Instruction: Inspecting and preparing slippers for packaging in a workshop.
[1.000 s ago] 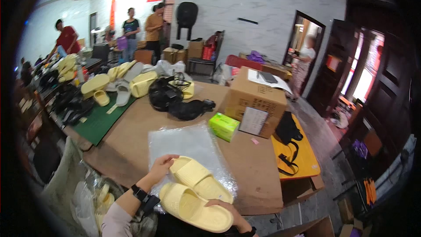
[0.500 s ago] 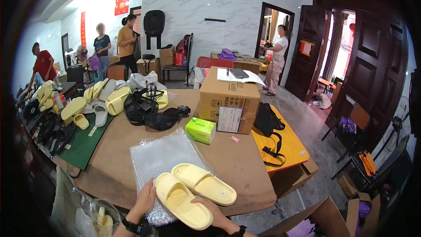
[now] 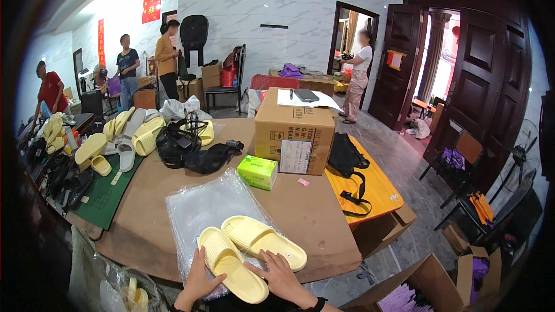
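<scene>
Two pale yellow slide slippers, a left slipper [image 3: 234, 268] and a right slipper [image 3: 263, 244], lie side by side with their straps away from me. Beneath them is a stack of clear plastic bags [image 3: 202, 199]. Against the left slipper's outer edge rests my left hand [image 3: 200, 282], its thumb spread from the fingers. My right hand [image 3: 278, 277] is open, fingers spread over the right slipper's near side and thumb touching the left slipper. Neither hand is wrapped round a slipper.
A green tissue pack [image 3: 257, 171] sits before a cardboard box [image 3: 293, 133]. Black straps and a pouch [image 3: 193, 147] lie farther back. More slippers [image 3: 92, 149] crowd a green mat [image 3: 110, 196] at left. An open carton [image 3: 416, 283] stands at lower right. Several people are across the room.
My right hand has let go of the left slipper's heel and spread over the right slipper. My left hand has shifted toward me along the left slipper's edge. The whole view has shifted slightly.
</scene>
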Demonstrator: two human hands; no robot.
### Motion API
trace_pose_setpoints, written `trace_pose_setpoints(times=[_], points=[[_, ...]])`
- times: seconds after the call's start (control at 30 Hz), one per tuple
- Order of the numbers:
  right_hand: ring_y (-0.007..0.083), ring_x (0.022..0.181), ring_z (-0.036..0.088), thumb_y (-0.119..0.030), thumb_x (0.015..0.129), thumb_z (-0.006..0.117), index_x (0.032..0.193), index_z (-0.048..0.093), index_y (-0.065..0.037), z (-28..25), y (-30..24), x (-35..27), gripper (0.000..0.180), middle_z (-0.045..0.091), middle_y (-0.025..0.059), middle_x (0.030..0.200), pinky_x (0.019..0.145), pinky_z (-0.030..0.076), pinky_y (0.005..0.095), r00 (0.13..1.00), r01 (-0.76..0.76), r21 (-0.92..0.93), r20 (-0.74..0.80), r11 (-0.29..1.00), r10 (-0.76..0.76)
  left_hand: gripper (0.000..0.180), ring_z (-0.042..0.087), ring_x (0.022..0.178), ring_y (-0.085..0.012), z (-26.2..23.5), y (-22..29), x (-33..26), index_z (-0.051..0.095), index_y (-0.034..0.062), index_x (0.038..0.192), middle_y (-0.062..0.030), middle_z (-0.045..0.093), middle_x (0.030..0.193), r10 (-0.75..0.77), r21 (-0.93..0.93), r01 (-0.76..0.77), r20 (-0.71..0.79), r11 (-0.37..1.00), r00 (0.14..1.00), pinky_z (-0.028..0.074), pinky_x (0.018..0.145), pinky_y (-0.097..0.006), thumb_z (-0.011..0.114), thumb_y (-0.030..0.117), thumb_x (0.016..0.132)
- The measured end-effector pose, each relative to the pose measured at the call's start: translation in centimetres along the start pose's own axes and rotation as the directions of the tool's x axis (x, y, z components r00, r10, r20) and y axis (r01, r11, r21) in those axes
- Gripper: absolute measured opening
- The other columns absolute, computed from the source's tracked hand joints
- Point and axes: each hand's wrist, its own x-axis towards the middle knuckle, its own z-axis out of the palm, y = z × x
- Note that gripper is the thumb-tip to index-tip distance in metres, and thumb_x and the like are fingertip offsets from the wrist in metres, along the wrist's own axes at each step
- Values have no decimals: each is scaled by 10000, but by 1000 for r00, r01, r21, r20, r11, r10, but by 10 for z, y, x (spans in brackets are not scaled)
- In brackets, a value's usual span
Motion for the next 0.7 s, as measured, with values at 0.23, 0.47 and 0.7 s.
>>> trace_pose_setpoints(times=[0.23, 0.47, 0.7], points=[[387, 1155, 475, -154, 848, 535, 1154, 623, -207, 20, 12, 8, 322, 470, 235, 1276, 971, 365, 477, 989, -84, 334, -89, 939, 120, 1002, 251, 1308, -490, 8, 0, -2, 133, -52, 1420, -388, 147, 1413, 42, 25, -41, -69, 999, 997, 288, 1058, -442, 750, 290, 709], [380, 1184, 449, -286, 886, 521, 1159, 618, -214, 16, -7, 25, 298, 421, 242, 1322, 963, 350, 471, 994, -49, 262, 103, 964, 22, 1018, 318, 1269, -490, 7, -3, -3, 176, -67, 1408, -382, 179, 1412, 134, 140, -128, -31, 982, 991, 320, 1036, -449, 772, 351, 697], [341, 1200, 425, -365, 887, 501, 1099, 605, -49, 25, -20, 31, 395, 455, 228, 1266, 954, 316, 453, 990, -108, 78, 105, 991, 99, 995, 371, 1242, -461, 8, 0, -14, 210, -68, 1391, -363, 251, 1389, 177, 209, -179, 31, 961, 984, 332, 1028, -438, 750, 415, 709]])
